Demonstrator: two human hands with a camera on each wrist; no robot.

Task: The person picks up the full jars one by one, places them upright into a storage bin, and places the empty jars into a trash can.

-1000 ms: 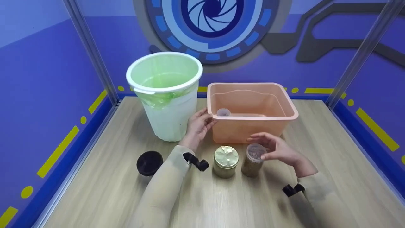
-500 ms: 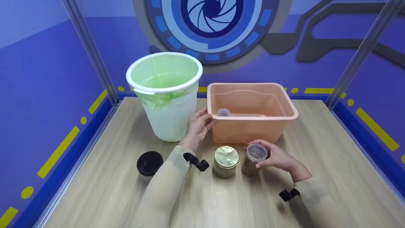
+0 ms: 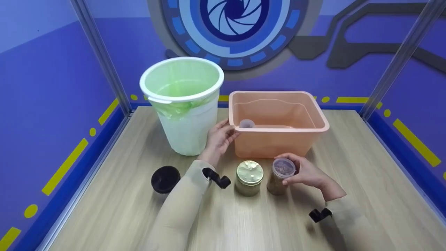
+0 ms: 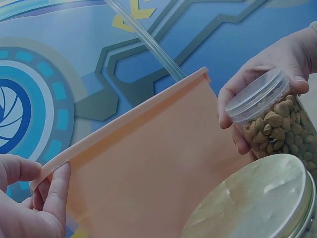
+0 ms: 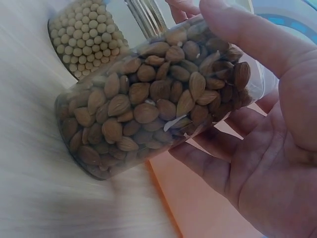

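My right hand [image 3: 289,169] grips a clear lidded jar of almonds [image 3: 279,177] near its top, just in front of the orange tub [image 3: 278,129]. In the right wrist view the almond jar [image 5: 148,104] lies tilted across my fingers [image 5: 257,44]. My left hand [image 3: 225,133] pinches the tub's near left corner rim; the left wrist view shows its fingers [image 4: 54,191] on the tub wall [image 4: 148,163]. A gold-lidded jar [image 3: 249,177] of pale round beans stands left of the almond jar. A small clear lid [image 3: 246,123] lies inside the tub.
A white bin with a green liner [image 3: 183,104] stands left of the tub. A black round lid [image 3: 165,179] lies on the wooden table at the near left. Blue walls and metal posts enclose the table on three sides.
My right hand, hovering open beside the almond jar a second ago, has come down and closed round its top. The left hand has stayed on the tub rim.
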